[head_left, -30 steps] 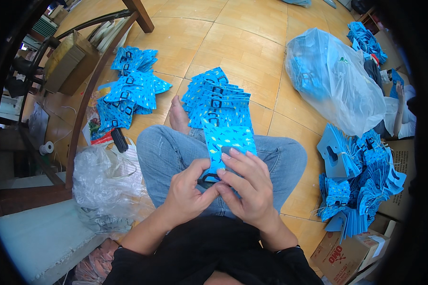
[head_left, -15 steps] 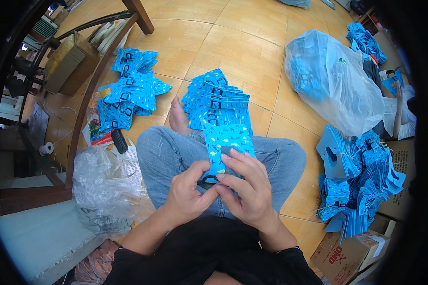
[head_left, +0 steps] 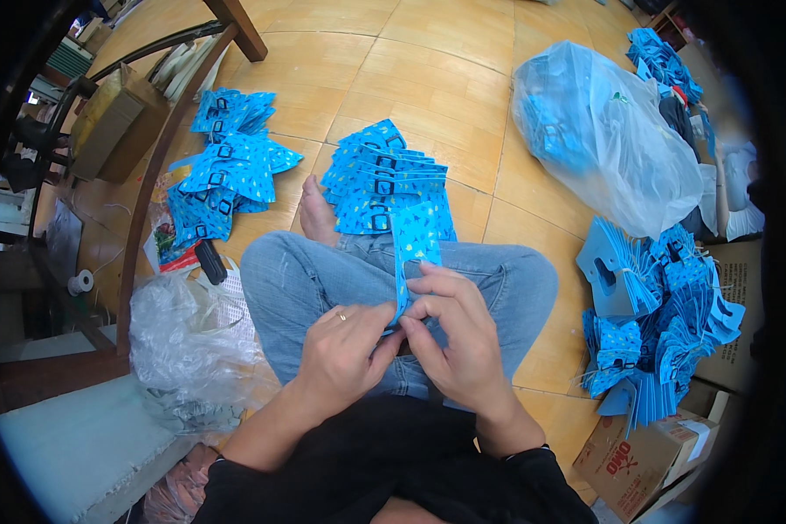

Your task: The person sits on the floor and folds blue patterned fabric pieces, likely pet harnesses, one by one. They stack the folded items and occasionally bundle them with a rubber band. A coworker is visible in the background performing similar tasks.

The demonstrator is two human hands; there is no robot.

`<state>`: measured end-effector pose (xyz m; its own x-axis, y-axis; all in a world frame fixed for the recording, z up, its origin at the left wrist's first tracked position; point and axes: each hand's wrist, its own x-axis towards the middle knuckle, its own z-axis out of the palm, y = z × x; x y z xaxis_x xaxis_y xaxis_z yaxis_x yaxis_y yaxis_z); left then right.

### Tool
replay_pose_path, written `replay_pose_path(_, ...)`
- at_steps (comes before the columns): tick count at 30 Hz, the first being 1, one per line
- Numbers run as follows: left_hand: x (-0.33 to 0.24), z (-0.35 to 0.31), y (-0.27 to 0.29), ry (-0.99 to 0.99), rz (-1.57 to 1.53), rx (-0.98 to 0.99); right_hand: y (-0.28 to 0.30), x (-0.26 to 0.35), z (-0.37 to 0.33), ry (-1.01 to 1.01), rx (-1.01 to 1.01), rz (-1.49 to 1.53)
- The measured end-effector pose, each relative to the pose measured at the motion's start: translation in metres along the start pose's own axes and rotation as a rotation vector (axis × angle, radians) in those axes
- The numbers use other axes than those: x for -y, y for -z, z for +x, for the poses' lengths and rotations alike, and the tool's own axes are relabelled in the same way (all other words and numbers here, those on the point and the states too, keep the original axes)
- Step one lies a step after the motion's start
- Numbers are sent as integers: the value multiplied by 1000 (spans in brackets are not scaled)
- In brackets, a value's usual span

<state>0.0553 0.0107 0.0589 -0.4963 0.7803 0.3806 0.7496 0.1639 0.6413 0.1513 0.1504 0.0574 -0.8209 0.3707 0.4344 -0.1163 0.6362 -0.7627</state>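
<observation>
Above my lap, both hands hold a blue patterned piece (head_left: 418, 234), a flat card-like sheet printed with small light and dark figures. It stands tilted on edge, its lower end pinched between my fingers. My left hand (head_left: 345, 351), with a ring on one finger, is closed on the lower left edge. My right hand (head_left: 456, 336) grips the lower right side, thumb and fingertips meeting near my left fingers. Just beyond my legs lies a fanned pile of similar blue pieces (head_left: 380, 175) with dark squarish openings.
Another pile of blue pieces (head_left: 236, 166) lies left on the tiled floor (head_left: 437, 83). Crumpled clear plastic (head_left: 179, 332) sits by my left knee. To the right are a filled plastic bag (head_left: 616, 148), bundled blue cards (head_left: 620, 284) and a carton (head_left: 629, 463). Someone sits farther right.
The blue piece has turned from facing up to a narrower, edge-on tilt. My left hand has rolled over, showing its back. The view has shifted slightly.
</observation>
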Motion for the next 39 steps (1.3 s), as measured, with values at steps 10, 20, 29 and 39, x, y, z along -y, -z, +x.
replay_pose_path(10, 6, 3, 5, 117, -202, -14, 19, -34, -16, -128, -251, 11)
replay_pose_path(20, 11, -16, 15, 205, -120, -164, 42, -35, -39, -540, -36, 723)
replay_pose_path(29, 4, -57, -3, 720, -1073, -11, 29, -15, -52, -560, -458, 975)
replay_pose_path(39, -30, -62, 18, 591, -1412, -183, 41, 13, -73, -384, -506, 905)
